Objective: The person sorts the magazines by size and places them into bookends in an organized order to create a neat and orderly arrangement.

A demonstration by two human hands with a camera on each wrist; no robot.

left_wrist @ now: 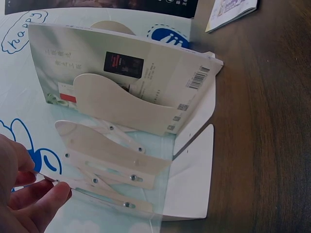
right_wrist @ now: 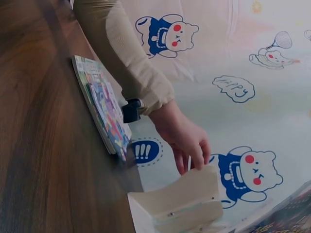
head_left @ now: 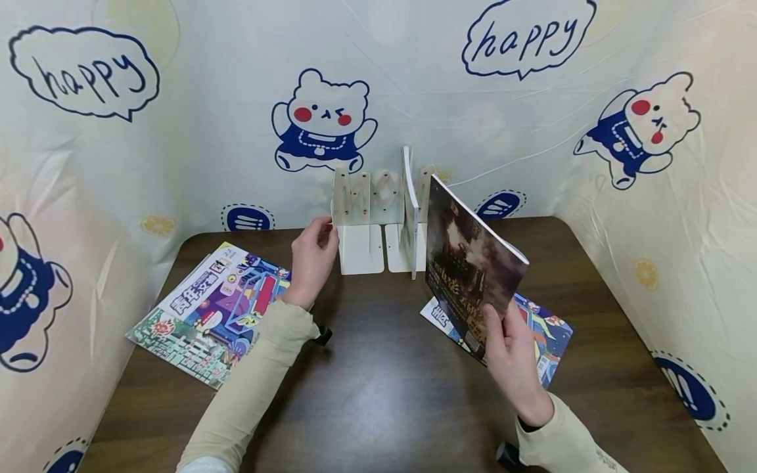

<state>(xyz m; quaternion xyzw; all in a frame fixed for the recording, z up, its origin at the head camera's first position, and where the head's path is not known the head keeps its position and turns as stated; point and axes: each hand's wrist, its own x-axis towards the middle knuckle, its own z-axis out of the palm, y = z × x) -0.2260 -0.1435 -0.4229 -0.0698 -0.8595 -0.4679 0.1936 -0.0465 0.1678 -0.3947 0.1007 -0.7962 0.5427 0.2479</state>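
Note:
A white expandable book rack [head_left: 362, 251] with upright dividers stands at the back of the table. My left hand [head_left: 313, 259] pinches the edge of its left end panel between thumb and fingers; the left wrist view shows the fingertips [left_wrist: 58, 191] on that thin edge. One pale-covered magazine [left_wrist: 160, 80] stands upright in the rack, against a curved divider. My right hand [head_left: 513, 358] grips a dark-covered magazine [head_left: 464, 256] by its lower right corner, holding it tilted above the table, to the right of the rack. Only a sliver of this dark magazine shows in the right wrist view.
Overlapping colourful magazines [head_left: 207, 315] lie on the table's left side, beside my left forearm. Another colourful magazine [head_left: 550, 335] lies under the held one, partly hidden. A printed curtain [head_left: 230, 144] hangs round the back and sides of the brown table [head_left: 367, 394].

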